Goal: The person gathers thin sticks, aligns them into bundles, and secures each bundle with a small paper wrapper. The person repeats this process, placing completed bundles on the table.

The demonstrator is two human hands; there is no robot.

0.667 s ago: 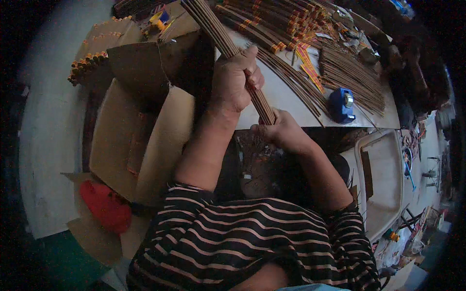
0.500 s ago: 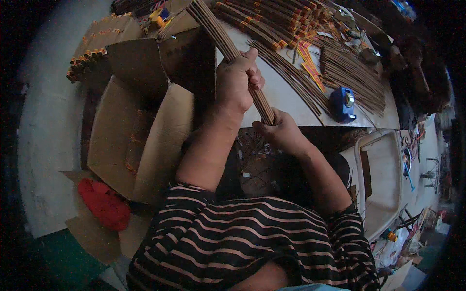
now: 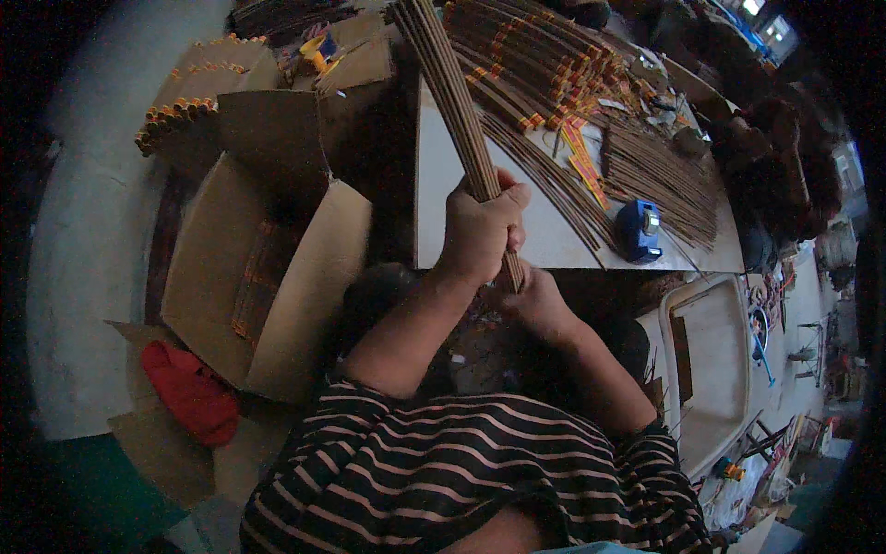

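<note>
Both hands are on the sticks [image 3: 452, 115]: left hand [image 3: 484, 226] clenched round the bundle, right hand [image 3: 537, 303] gripping its bottom end, just below. The bundle leans up and left over the table's near edge, its top cut off by the upper edge of the view. Some of the right fingers are tucked out of sight, so their exact grip can't be told.

Left of the knees, a carton [image 3: 309, 282] gapes open, orange-banded bundles [image 3: 249, 300] low inside; its far corner drops into black. Red cloth [image 3: 189, 392] lies beside it on cardboard. Over on the right, a white tub [image 3: 746, 328] with a brown slab [image 3: 682, 355] in it, hard to identify.

Up on the table [image 3: 438, 222]: blue tape dispenser [image 3: 639, 231] near the edge, loose sticks [image 3: 660, 185] and red-yellow strips [image 3: 583, 166] behind, a banded pile [image 3: 535, 60] farthest. Beyond, the upper right is too dark to read.
</note>
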